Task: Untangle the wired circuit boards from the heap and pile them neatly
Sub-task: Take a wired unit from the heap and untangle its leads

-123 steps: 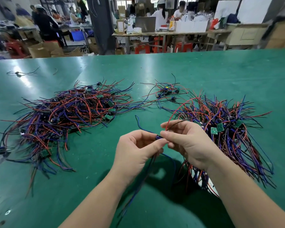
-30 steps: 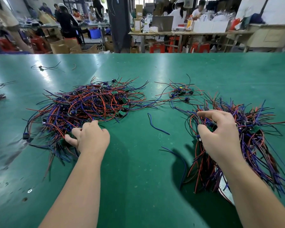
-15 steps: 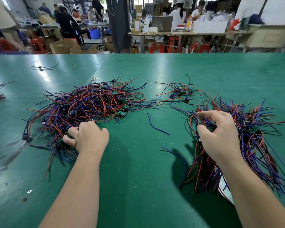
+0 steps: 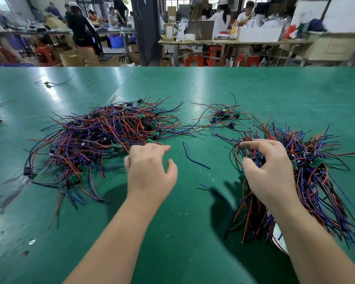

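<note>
Nearest the camera, two bare forearms reach out over the green table (image 4: 182, 232). Under the near end of the pile (image 4: 320, 187) on the right, a scrap of something white (image 4: 278, 236) shows; what it is cannot be told. The pile's red, blue and black wires run mostly near-to-far and fan out at both ends, with small green boards around its middle. The right hand (image 4: 268, 169) lies on the pile's left edge, its index finger hooked and its other fingers and thumb curled into the wires. The left hand (image 4: 150, 173) hovers at the near right edge of the heap (image 4: 103, 140) with fingers loosely spread and blurred, nothing seen in its grasp. Between the hands a loose blue wire (image 4: 193, 158) lies slantwise on the table. The heap is broader from left to right, its wires crossing every way. Farther off, a small cluster (image 4: 223, 116) of wired boards sits between heap and pile.
</note>
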The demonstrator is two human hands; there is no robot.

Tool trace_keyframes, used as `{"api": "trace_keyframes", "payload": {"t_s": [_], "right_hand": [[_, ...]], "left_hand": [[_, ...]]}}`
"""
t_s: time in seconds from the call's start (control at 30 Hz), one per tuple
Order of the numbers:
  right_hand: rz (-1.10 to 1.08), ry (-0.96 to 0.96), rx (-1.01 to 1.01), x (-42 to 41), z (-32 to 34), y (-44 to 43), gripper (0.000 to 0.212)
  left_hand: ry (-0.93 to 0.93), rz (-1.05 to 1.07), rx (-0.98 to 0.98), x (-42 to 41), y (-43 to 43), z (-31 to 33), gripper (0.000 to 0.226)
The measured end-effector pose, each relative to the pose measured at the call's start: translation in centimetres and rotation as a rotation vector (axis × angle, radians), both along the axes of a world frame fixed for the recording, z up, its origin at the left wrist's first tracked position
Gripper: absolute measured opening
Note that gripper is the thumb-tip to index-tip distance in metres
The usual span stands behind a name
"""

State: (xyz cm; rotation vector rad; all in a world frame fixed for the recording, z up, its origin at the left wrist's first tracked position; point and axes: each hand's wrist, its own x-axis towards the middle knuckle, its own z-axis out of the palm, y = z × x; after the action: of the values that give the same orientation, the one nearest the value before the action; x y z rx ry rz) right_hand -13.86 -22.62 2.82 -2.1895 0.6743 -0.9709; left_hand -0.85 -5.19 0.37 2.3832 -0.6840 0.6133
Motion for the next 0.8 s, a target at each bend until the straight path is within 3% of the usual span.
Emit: {"api": "trace_keyframes", "payload": {"t_s": [0.13, 0.23, 0.33, 0.43, 0.63, 0.8], "right_hand": [[0.003, 0.0, 0.026, 0.0, 0.1, 0.1, 0.031], [-0.006, -0.007, 0.044, 0.0, 0.2, 0.0, 0.03], [-0.001, -0.008, 0.053, -0.1, 0.2, 0.0, 0.03], [0.002, 0.001, 0.055, -0.1, 0.1, 0.0, 0.03], [0.012, -0.004, 0.076, -0.1, 0.0, -0.1, 0.03], [0.029, -0.059, 0.117, -0.2, 0.2, 0.3, 0.03]], "left_hand": [[0.027, -0.174, -0.041, -1.1, -0.5, 0.4, 0.045], [0.112, -0.028, -0.048, 0.2, 0.5, 0.5, 0.039], [0.3, 0.185, 0.202, 1.8, 1.8, 0.1, 0.041], [0.401, 0.194, 0.322, 2.3, 2.1, -0.7, 0.038], [0.322, 0.088, 0.162, 3.1, 2.4, -0.6, 0.019], [0.093, -0.084, -0.233, 1.7, 1.8, 0.7, 0.024]]}}
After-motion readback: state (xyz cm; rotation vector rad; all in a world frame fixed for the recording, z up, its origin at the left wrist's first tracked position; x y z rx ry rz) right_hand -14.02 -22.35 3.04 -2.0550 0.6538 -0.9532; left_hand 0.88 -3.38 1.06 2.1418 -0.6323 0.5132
